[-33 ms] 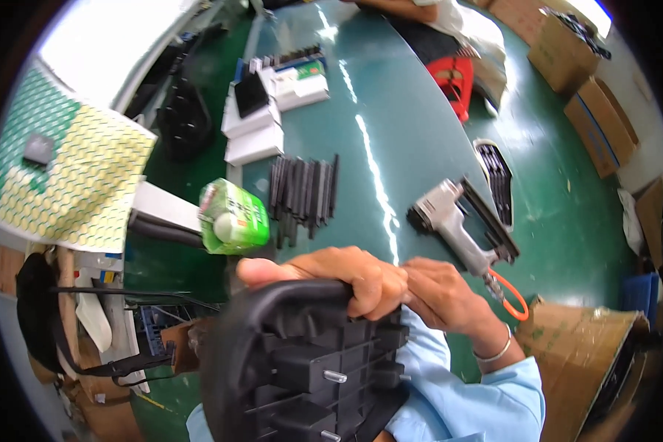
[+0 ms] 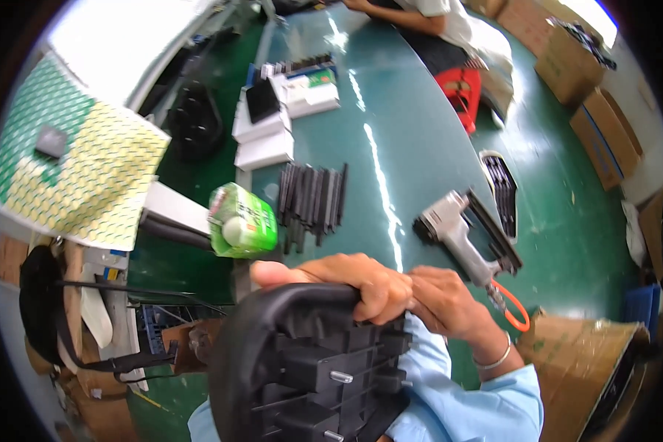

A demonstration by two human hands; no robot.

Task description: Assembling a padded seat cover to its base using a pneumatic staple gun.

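A black padded seat cushion is held up on edge in front of me, its ribbed plastic underside and metal studs showing. My left hand reaches from behind it, fingers curled over the top edge of the black cover and thumb stretched to the left. Beside it, my right hand is closed at the cushion's upper right corner, its fingertips pressed against the left fingers and partly hidden. On the table, beyond the right hand, lies a grey staple gun with an orange air hose.
The green table bears black strips, a green-and-white package and white boxes with a dark phone-like slab. A person sits at the far end by a red stool. A cardboard box stands right.
The whole view has shifted slightly, so the table and its things sit a little farther right and lower. Both hands keep their hold on the cushion.
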